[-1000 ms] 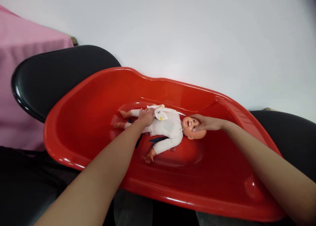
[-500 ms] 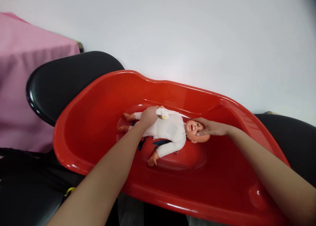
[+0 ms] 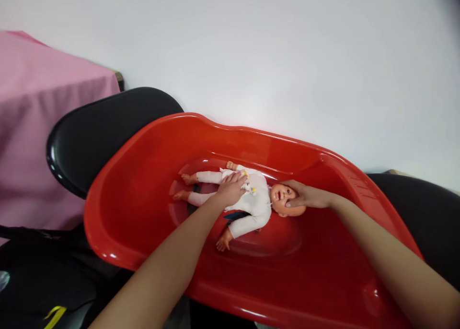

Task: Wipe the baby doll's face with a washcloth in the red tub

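A baby doll in a white outfit lies on its back inside a red baby bathtub, its head to the right and bare feet to the left. My right hand cups the doll's head, thumb on one side of the face and fingers on the other. On the doll's belly rests my left hand, closed over a small white cloth with yellow spots. Part of the cloth is hidden beneath the fingers. Something dark blue shows under the doll's side.
Black padded seats support or flank the tub at the left and right. A pink cloth drapes over a table at the far left. Behind stands a pale wall. A yellow strap lies on something black at lower left.
My left hand has moved right with the cloth, from the doll's far arm and hip onto its belly. The doll's far hand and legs show more now. My right hand stays on the head.
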Tool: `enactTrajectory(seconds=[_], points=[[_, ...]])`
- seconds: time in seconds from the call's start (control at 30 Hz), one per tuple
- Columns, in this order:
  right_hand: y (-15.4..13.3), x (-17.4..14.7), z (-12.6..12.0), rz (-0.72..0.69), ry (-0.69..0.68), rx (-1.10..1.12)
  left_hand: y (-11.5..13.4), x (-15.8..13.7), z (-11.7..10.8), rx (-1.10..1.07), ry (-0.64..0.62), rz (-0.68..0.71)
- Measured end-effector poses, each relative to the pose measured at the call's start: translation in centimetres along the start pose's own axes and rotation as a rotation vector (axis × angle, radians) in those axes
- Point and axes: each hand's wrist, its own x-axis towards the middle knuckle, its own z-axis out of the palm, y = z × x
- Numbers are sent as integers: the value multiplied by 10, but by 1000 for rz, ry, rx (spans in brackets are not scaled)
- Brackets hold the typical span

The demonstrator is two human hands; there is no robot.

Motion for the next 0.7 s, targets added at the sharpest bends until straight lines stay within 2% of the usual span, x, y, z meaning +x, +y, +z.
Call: enactTrajectory(seconds=[0.1, 0.23, 0.47, 0.6, 0.7], points=[[4, 2, -1, -29, -6, -12, -1, -1, 0, 92, -12, -25], [2, 2, -2, -60, -51, 19, -7, -8, -11, 163, -7, -118], [-5, -1, -1, -125, -71, 22, -36, -28, -36, 292, 4, -315], [-4, -1, -2, -193, -83, -7, -44, -44, -58, 345, -45, -379], [-3, 0, -3, -254, -126, -8, -31, -68, -82, 235, -62, -430]])
